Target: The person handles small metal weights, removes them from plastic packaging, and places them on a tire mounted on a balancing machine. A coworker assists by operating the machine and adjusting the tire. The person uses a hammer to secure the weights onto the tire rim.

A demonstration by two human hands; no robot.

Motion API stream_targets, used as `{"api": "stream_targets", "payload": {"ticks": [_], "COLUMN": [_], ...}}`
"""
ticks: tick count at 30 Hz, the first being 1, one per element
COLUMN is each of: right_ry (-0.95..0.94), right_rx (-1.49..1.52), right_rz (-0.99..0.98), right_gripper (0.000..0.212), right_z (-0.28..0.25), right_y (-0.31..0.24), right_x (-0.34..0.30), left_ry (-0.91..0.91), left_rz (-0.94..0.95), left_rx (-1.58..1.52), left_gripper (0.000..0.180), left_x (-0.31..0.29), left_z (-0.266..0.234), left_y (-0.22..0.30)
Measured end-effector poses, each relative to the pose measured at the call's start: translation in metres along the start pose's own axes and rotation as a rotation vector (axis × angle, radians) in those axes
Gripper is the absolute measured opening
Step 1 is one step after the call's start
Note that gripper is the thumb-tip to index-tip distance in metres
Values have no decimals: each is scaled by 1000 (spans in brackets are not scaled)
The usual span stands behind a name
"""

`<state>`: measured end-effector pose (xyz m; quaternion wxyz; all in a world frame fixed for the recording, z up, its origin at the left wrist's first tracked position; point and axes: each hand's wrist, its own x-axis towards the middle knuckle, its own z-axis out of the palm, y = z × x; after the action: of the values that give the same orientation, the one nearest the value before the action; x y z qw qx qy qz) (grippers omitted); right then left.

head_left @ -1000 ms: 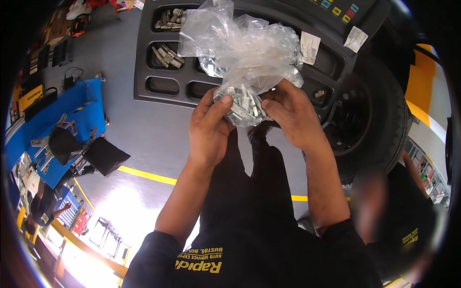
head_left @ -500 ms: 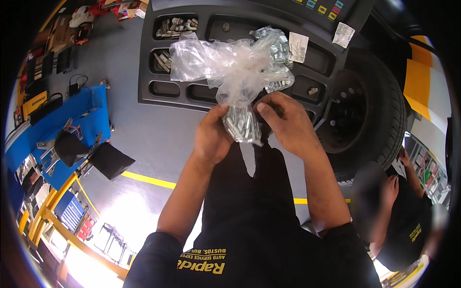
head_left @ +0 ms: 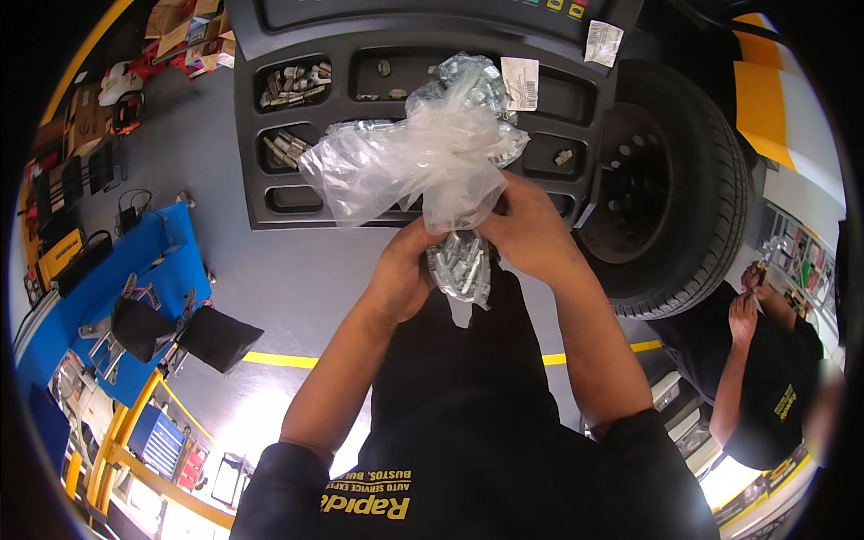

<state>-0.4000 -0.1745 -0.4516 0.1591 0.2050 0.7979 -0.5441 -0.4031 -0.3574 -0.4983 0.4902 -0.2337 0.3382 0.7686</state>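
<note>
1. The dark worktop (head_left: 249, 135) lies on our far side, moulded into compartments. The loaded end of our plastic sticks out past its near edge, so holding it above the worktop would seem safer should anything split.
2. The black wheel (head_left: 684, 198) stands just to the right of the worktop; we should mind our right elbow there.
3. The clear plastic bags (head_left: 450, 148) lie bunched over the middle compartments, hiding much of them. Their loose folds stand most in our way, and we would do well to smooth them aside.
4. Our hands are both clamped on the bags' narrow neck, the left hand (head_left: 402, 277) and the right hand (head_left: 533, 227) close together; some fingertips are hidden. An even, gentle pinch should suit thin plastic.
5. The bagged metal pieces (head_left: 461, 265) bulge on the near side, probably heavy, so support from below helps.
6. Loose metal pieces (head_left: 294, 85) fill the far left compartment.
7. A white label (head_left: 520, 83) lies far right of the bags.
8. One metal bit (head_left: 563, 157) sits in a right compartment.
</note>
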Motion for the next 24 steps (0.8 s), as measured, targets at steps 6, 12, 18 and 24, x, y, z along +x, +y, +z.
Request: {"api": "stream_targets", "payload": {"ticks": [6,12,18,24], "right_ry": [198,141,30,340], "right_rx": [-508,-264,-30,-345], "right_rz": [-231,99,156,-488], "right_gripper": [38,48,43,36], "right_z": [-4,-13,-22,19], "right_y": [-32,-41,-26,11], "right_x": [64,118,104,56], "left_ry": [-157,-77,-91,-115], "left_rz": [-38,-16,-12,-78], "left_rx": [111,282,233,285], "left_gripper": [56,51,45,44], "left_x": [3,9,12,3], "left_z": [1,0,-5,13], "left_y": [39,74,82,93]}}
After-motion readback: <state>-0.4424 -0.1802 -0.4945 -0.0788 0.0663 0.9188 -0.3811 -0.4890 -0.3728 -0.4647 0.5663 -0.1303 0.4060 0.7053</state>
